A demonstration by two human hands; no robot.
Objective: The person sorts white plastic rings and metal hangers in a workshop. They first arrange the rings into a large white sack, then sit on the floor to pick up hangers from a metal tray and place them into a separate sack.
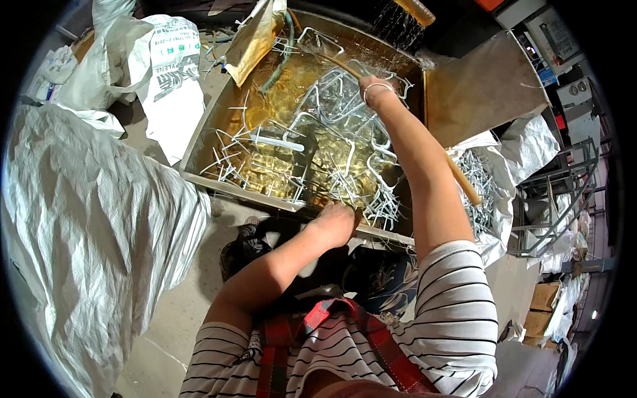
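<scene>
A wide, shallow tank (249, 199) of clear yellowish water stands before me. In it lie tangled thin white and clear bent pieces (332, 99), with denser clumps near the front edge. My right hand (377, 91) reaches over the far half, closed around a wooden stick (342, 65) whose far end points into the tank. A wooden length (464, 180) beyond my right forearm looks like the same stick, its middle hidden by the arm. My left hand (335, 224) is at the tank's front rim, fingers curled; what they grip is hidden.
Water falls from a pipe (417, 10) at the back right. A flat panel (484, 89) slopes beside the tank. At right, an open white sack (494, 192) holds many small grey-white pieces. Large white woven sacks (99, 219) stand at left. A metal rack (554, 212) is farther right.
</scene>
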